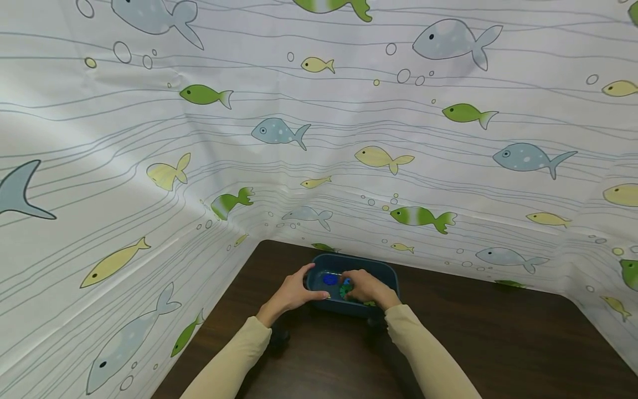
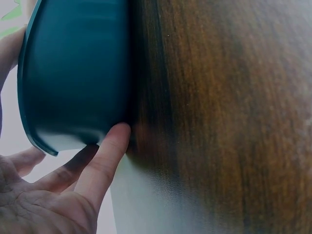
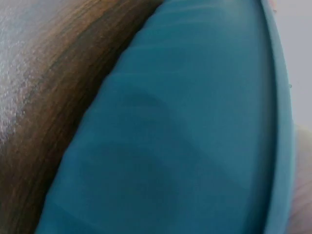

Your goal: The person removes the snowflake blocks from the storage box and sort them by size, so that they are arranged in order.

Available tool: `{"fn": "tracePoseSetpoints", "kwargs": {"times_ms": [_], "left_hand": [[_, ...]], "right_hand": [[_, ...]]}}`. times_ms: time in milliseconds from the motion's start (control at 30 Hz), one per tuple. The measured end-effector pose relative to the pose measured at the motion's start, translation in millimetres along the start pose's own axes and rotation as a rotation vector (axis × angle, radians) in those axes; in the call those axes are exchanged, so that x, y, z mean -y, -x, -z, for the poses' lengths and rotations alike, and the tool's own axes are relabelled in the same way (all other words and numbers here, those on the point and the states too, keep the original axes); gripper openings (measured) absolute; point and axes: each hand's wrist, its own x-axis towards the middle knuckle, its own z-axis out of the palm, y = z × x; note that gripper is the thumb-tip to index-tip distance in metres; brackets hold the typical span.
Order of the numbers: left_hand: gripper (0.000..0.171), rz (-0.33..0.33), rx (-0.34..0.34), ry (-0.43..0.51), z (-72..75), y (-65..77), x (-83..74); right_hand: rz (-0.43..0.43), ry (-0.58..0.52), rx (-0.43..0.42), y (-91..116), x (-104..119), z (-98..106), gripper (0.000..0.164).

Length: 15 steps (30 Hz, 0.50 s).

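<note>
A dark teal-blue plastic bin (image 1: 360, 259) stands on the table, with its curved outer wall (image 2: 78, 73) filling much of the left wrist view. My left hand (image 1: 293, 291) grips the left end of the bin, fingers on the outer wall and thumb across the front rim. My right hand (image 1: 368, 287) reaches inside, thumb and index finger bent around a small green piece (image 1: 344, 290) with a bit of blue on top. A dark blue round piece (image 1: 330, 279) lies on the bin floor. Low by the front wall is a yellow-green piece (image 1: 369, 303), partly covered by my right hand.
Dark brown wood tabletop (image 1: 463, 332) spreads around the bin. White sheeting (image 1: 349, 122) printed with fish rises behind and at both sides, with its lower edge meeting the table just beyond the bin.
</note>
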Motion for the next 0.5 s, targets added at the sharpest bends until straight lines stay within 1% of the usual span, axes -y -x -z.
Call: {"fn": "tracePoseSetpoints", "kwargs": {"times_ms": [100, 300, 500], "left_hand": [[0.101, -0.001, -0.002, -0.002, 0.1, -0.4, -0.6], [0.101, 0.006, -0.001, -0.008, 0.0, -0.2, -2.0], [0.102, 0.017, -0.003, -0.012, 0.1, 0.4, -1.4]], "right_hand": [[0.0, -0.016, 0.01, 1.9, -0.1, 3.0, 0.036], [0.006, -0.003, 0.021, 3.2, -3.3, 4.2, 0.038], [0.036, -0.02, -0.008, 5.2, -7.1, 2.5, 0.034]]}}
